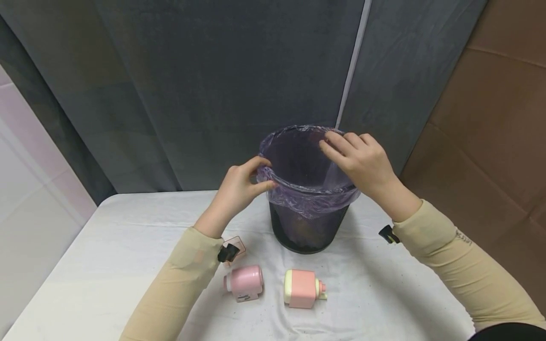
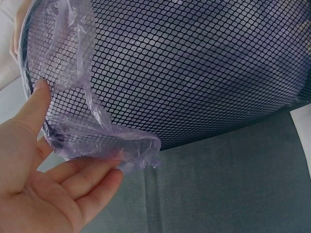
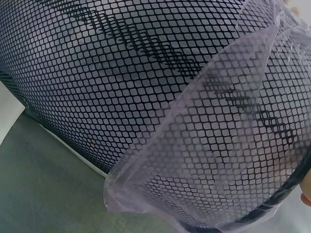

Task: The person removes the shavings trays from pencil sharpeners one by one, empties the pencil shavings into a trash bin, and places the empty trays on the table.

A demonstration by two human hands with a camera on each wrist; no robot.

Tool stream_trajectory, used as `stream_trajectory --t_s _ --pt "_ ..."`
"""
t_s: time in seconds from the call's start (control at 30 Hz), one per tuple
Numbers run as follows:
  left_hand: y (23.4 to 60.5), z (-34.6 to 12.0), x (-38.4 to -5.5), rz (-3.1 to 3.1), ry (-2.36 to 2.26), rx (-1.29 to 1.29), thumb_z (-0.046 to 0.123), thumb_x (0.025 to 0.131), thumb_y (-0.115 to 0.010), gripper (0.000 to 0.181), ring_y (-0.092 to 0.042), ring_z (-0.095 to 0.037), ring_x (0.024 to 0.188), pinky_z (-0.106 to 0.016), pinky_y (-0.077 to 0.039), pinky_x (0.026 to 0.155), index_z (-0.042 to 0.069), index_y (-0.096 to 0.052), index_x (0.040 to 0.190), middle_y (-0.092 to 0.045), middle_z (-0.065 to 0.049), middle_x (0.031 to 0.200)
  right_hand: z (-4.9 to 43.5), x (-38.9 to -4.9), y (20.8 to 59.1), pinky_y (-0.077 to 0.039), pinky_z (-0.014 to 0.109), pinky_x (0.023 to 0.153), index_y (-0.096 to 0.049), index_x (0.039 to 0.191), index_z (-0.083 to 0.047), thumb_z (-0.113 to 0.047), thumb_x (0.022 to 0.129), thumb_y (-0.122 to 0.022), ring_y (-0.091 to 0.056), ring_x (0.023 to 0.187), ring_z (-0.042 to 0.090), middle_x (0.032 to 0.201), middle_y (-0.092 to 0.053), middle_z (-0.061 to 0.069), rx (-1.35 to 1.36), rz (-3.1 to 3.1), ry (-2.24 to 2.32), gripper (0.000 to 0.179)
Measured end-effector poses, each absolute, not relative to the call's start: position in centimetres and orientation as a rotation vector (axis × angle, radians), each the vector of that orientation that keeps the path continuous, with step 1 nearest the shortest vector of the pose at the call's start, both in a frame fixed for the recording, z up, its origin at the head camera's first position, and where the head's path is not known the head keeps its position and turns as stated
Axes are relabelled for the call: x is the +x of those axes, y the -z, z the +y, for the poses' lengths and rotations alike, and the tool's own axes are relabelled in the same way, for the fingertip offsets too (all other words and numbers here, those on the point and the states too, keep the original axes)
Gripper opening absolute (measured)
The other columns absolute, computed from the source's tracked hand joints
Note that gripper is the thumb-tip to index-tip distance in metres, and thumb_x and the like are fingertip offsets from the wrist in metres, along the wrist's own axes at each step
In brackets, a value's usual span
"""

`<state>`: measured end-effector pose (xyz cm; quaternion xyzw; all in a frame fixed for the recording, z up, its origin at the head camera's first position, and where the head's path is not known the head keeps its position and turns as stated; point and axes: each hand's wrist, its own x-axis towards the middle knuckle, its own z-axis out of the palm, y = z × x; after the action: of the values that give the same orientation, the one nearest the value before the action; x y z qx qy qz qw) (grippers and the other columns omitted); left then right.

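Observation:
A black mesh wastebasket (image 1: 309, 232) stands upright, lined with a thin purple trash bag (image 1: 304, 203) folded out over the rim. At the left of the rim, my left hand (image 1: 241, 184) holds the folded bag edge between thumb and fingers. In the left wrist view, its thumb (image 2: 41, 92) touches the rim while the other fingers lie at the loose flap. Over the right side of the rim reaches my right hand (image 1: 358, 158), back upward, its fingers loosely extended and overlapping the opening. The right wrist view shows the bag flap (image 3: 209, 116) hanging over the mesh, with barely any of that hand.
A pink bottle (image 1: 247, 280) lies in front of the basket, beside a peach and pale-yellow boxy item (image 1: 303, 289). Partly behind my left sleeve is a small clear piece with an orange outline (image 1: 239, 244). A grey curtain (image 1: 222, 94) hangs behind the white-covered table (image 1: 141, 237).

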<state>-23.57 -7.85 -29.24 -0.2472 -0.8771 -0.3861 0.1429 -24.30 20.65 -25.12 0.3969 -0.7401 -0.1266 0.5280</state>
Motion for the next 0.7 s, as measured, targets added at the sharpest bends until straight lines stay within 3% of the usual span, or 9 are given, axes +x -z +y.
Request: stream_trajectory --t_s 0.7 --pt "29.21 -7.87 -23.54 -2.524 1.119 -0.713 0.026 0.081 -0.078 0.04 -0.061 -0.027 0.106 -0.048 -0.047 0.09 0.013 -0.063 0.116 -0.067 -0.007 0.111 20.41 -24.07 24.67 -0.045 0.038 0.058 -0.066 0.114 -0.006 0.012 0.093 -0.048 -0.057 0.084 0.029 0.116 -0.06 0.01 1.012 -1.726 0.435 0.033"
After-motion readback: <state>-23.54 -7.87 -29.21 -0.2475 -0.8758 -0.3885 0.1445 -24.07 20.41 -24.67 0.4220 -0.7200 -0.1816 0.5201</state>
